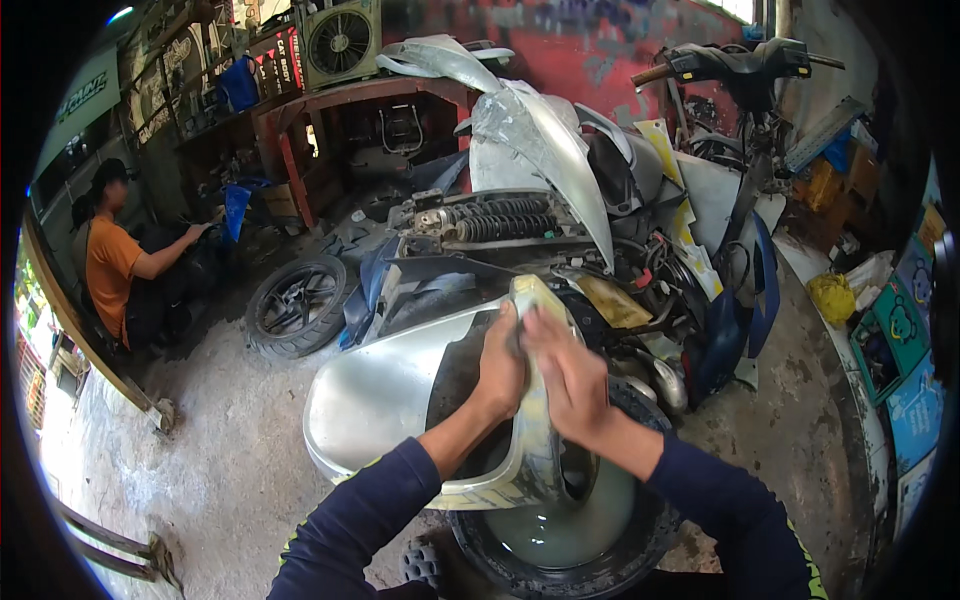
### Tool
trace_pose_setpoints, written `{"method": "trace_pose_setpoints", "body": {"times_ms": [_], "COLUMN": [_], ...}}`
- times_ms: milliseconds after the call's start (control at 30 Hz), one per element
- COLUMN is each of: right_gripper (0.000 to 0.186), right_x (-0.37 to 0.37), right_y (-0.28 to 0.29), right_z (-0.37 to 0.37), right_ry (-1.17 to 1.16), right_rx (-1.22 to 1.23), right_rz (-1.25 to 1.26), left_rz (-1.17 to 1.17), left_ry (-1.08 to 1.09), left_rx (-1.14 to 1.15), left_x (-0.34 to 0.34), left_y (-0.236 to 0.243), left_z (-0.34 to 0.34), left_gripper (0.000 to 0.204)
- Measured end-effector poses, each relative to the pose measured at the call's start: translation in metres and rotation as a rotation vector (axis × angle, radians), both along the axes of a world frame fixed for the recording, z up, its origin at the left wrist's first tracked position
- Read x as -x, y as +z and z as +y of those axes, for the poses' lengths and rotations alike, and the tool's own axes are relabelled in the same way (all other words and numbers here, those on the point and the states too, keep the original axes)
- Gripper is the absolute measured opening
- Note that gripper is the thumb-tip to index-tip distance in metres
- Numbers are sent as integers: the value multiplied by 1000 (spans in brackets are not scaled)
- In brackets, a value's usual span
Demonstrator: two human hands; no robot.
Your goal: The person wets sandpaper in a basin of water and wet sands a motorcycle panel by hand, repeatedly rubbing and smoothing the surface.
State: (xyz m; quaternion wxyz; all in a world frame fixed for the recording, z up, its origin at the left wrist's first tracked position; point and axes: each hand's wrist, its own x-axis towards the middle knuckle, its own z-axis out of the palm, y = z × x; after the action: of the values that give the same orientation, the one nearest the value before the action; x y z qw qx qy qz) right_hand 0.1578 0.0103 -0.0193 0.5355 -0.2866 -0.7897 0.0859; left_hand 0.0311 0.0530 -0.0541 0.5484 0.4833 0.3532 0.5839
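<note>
Fingers of the left hand (500,365) grasp the narrow upper end of a silver body panel (375,390), the thumb pointing up along it. The right hand (570,375) lies against the pale-yellow edge just beside it, its fingers blurred — whether they clasp anything small, I cannot tell. The panel is in front of the person, tilted, its broad rounded end to the left and its lower part above a black basin (655,535) of cloudy water (555,530). Dark navy sleeves (365,515) cover both forearms.

Beyond the panel, a loose wheel (297,305) lies on the concrete floor (225,420), near dark blue panels. Behind are coil springs (505,220), more silver bodywork (530,140) and a stripped motorcycle's handlebar (740,68). Farther off at the left — well apart — another person in an orange top (110,262) sits low. A yellow bag (832,298) lies at the right.
</note>
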Motion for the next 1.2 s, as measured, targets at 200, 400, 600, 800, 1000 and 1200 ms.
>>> {"method": "trace_pose_setpoints", "body": {"times_ms": [200,400,600,800,1000,1200], "right_gripper": [25,21,19,22,27,28], "right_x": [-7,6,-4,-17,6,-56], "right_y": [-4,15,17,-1,40,7], "right_z": [-12,18,18,-16,25,55], "right_ry": [-18,-72,-89,-67,-78,-196], "right_rx": [-60,-68,-126,-78,139,480], "right_rz": [-45,-4,-143,-137,63,385], "left_rz": [-166,306,-14,-3,30,460], "left_ry": [-110,144,36,-19,-3,17], "left_rx": [34,-174,-77,-16,57,-114], "left_x": [6,8,-1,-1,8,23], "left_y": [15,11,7,20,29,46], "left_z": [-10,-6,-4,-15,-20,-20], "left_gripper": [58,47,43,48,48,61]}}
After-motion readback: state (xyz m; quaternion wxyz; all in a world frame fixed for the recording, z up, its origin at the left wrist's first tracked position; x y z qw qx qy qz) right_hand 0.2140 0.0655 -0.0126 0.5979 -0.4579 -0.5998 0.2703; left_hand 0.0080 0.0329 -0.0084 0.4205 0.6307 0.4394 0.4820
